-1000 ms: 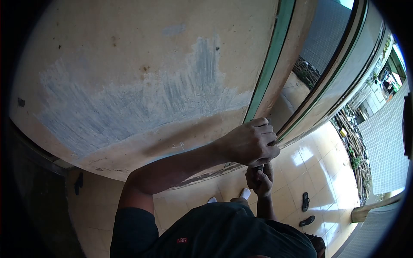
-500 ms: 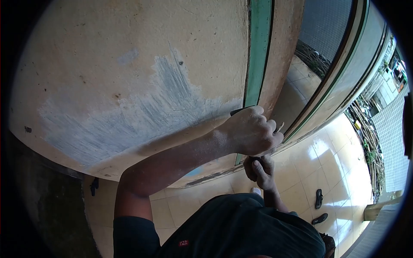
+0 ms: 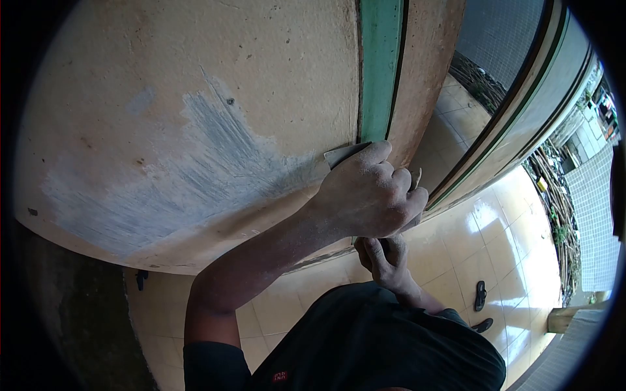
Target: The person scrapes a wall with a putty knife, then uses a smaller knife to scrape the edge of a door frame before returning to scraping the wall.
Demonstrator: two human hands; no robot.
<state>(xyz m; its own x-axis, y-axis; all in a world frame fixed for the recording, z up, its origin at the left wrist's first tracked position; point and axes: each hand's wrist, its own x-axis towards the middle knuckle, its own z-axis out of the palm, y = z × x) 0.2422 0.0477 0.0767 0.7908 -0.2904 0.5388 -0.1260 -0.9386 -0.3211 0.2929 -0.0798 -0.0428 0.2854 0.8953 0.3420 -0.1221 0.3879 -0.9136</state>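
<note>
My left hand, dusty over its back and knuckles, is closed around a flat scraper. The scraper's blade lies against the beige wall, close to the green frame strip; its handle is mostly hidden by the fingers. Left of the blade spreads a scratched whitish-grey patch on the wall. Just below the left hand, my right hand is closed in front of my dark shirt, around something dark that I cannot make out.
A window pane stands at the upper right. Glossy tiles cover the floor, where two dark sandals lie at the right. Sticks and debris line the far edge. A dark rough strip of ground is at the lower left.
The wall and its patch have shifted left in view. My left hand is slightly higher, and more of the scraper blade shows. My right hand has shifted slightly left, still closed.
</note>
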